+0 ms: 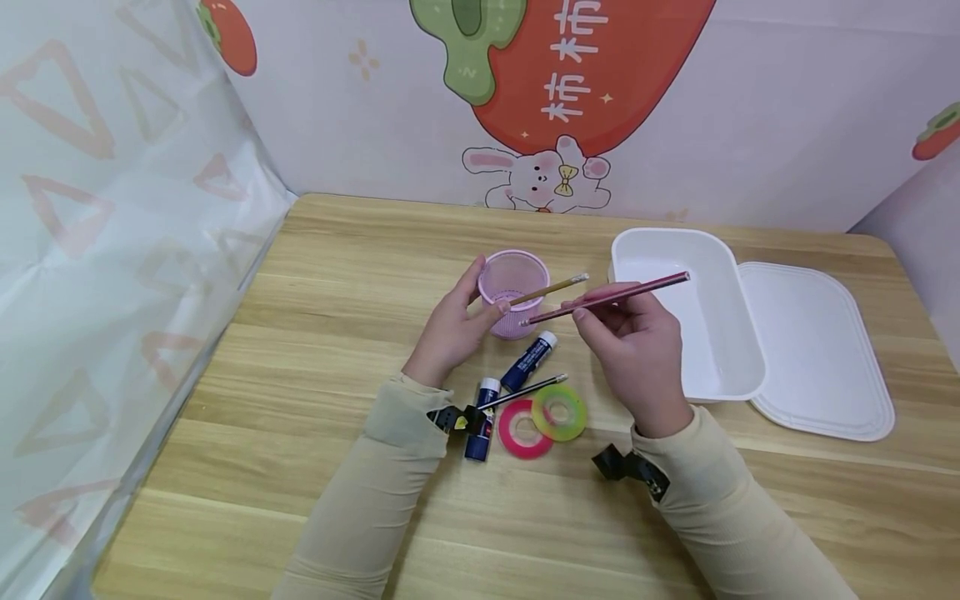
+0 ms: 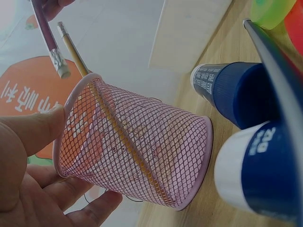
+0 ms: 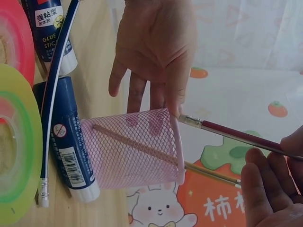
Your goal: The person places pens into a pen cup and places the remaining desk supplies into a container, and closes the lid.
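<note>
My left hand [image 1: 447, 332] holds a pink mesh pencil cup [image 1: 514, 325] upright on the table, thumb at the rim and fingers around its far side. A yellow pencil [image 2: 124, 134] leans inside the cup, its eraser end sticking out past the rim. My right hand [image 1: 637, 354] pinches a dark red pencil [image 1: 654, 284] to the right of the cup. That pencil's eraser end [image 3: 191, 121] points at the cup; in the head view it overlaps the cup's right side, and whether they touch I cannot tell.
In front of the cup lie two blue glue sticks [image 1: 529, 362], a dark pencil [image 1: 534, 387], a red tape roll [image 1: 513, 448] and a yellow-green tape roll [image 1: 578, 423] overlapping it. At right stand a white box [image 1: 752, 354] and its flat white lid [image 1: 821, 350].
</note>
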